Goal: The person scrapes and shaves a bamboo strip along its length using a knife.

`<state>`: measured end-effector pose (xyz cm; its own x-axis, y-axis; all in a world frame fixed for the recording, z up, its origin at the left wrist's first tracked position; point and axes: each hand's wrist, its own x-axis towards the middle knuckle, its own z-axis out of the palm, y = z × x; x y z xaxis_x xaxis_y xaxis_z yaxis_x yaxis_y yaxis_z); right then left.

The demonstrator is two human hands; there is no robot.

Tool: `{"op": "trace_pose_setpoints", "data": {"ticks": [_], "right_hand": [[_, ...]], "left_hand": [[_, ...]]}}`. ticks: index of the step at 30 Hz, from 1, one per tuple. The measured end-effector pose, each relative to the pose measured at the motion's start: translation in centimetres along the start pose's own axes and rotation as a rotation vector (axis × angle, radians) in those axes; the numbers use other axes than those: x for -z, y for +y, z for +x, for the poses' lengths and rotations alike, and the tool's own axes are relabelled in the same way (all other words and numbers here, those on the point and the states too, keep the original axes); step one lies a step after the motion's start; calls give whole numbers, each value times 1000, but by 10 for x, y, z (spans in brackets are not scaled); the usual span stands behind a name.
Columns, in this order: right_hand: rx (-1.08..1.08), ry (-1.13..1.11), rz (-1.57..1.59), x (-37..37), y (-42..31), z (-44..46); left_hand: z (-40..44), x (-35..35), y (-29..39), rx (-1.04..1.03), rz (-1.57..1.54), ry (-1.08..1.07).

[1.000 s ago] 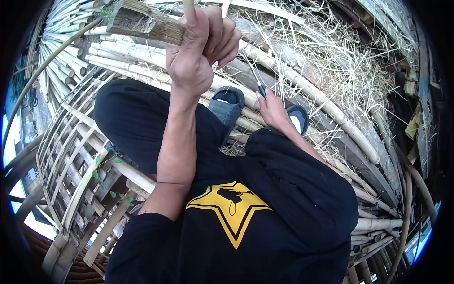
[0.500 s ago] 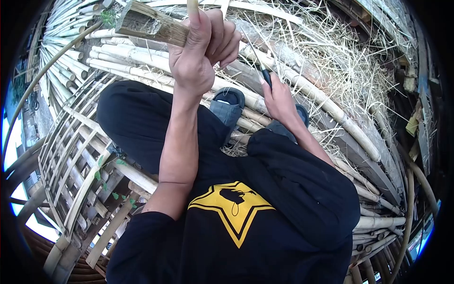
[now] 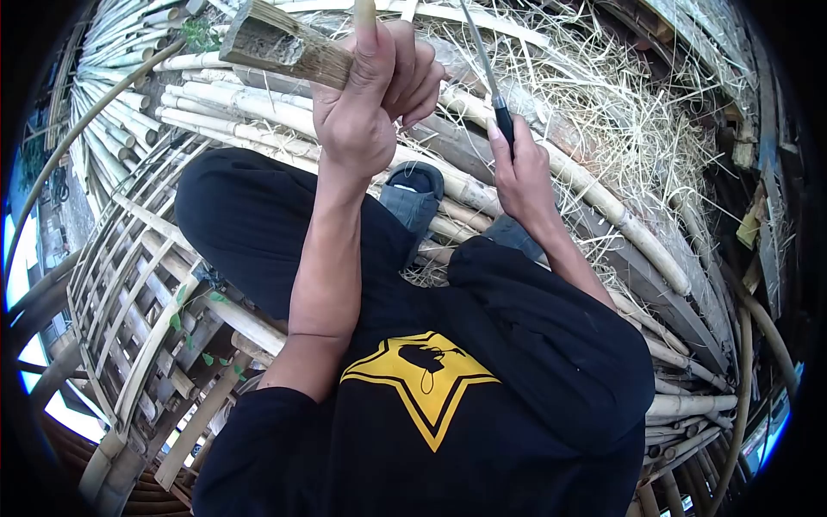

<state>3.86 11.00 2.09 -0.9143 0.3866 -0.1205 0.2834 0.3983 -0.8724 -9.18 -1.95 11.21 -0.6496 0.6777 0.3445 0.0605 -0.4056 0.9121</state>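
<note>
My left hand is raised at the top centre, fingers curled round a short, weathered piece of wood with a rough, chipped face. A pale narrow bit shows at the thumb's tip against the top edge; I cannot tell whether it is nail or a strip. My right hand grips the black handle of a knife. Its thin blade points up and slightly left, apart from the wood, with the tip at the frame's top edge.
Long bamboo poles lie across the ground before my sandalled feet. Pale shavings are heaped at the upper right. A woven bamboo lattice stands at the left, and stacked bamboo lies behind it.
My right hand has moved up and right with the knife, whose blade now stands higher. My left hand has shifted slightly right with the wood.
</note>
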Motion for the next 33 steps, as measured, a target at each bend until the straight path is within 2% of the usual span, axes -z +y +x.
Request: {"op": "trace_pose_setpoints", "data": {"ticks": [1, 3, 5, 6, 9, 10, 11, 13, 14, 17, 18, 19, 21, 22, 23, 25, 27, 29, 31, 32, 33], "right_hand": [[62, 85, 94, 1, -7, -3], [276, 201, 186, -25, 32, -16], [-36, -86, -51, -52, 67, -30], [-291, -390, -279, -67, 101, -35], [-273, -349, -222, -48, 90, -22], [-211, -289, -224, -36, 66, -17], [-143, -143, -141, -27, 43, -16], [-49, -27, 55, -12, 12, -12], [31, 41, 99, -14, 9, -15], [-3, -7, 18, -54, 60, -33], [-279, -394, -312, -62, 83, -30], [-338, -474, -319, -63, 93, -29], [-265, -407, -346, -49, 93, -18], [-347, -457, -246, -30, 64, -2], [-215, -349, -241, -22, 56, -1], [-128, -122, -67, -9, 20, -3], [70, 79, 143, -8, 9, -11], [44, 85, 246, -31, 36, -28], [-87, -106, -16, -55, 70, -42], [-82, -101, -19, -60, 86, -44], [-170, -198, -186, -60, 91, -42]], "left_hand": [[-1, 0, 1, -2, 11, -1], [-3, 0, 1, 31, -4, 9], [-1, 0, 1, 36, -11, 41], [-1, 1, 2, 29, 16, 31], [-3, -6, 3, 43, 4, 50], [-2, -5, 5, 33, 15, 22], [-1, -2, 3, 35, 13, 7], [-1, -2, 1, 34, 7, 31], [-2, -3, 1, 39, 8, 37], [-2, -4, 2, 15, 21, 46], [-3, -2, 1, 24, 4, 34], [-2, 0, 0, 36, -12, 21], [1, 0, 1, 9, 46, 34], [2, 1, 1, 10, 42, 32], [-2, -2, 1, 25, 25, 39], [0, -4, -1, 32, 15, 37], [-2, -3, 1, 50, 17, 44], [-2, -2, 2, 41, 23, 44], [-1, -1, 1, 46, 0, 31], [-2, -3, 1, 39, -1, 29], [-3, -4, 1, 44, 13, 42]]}}
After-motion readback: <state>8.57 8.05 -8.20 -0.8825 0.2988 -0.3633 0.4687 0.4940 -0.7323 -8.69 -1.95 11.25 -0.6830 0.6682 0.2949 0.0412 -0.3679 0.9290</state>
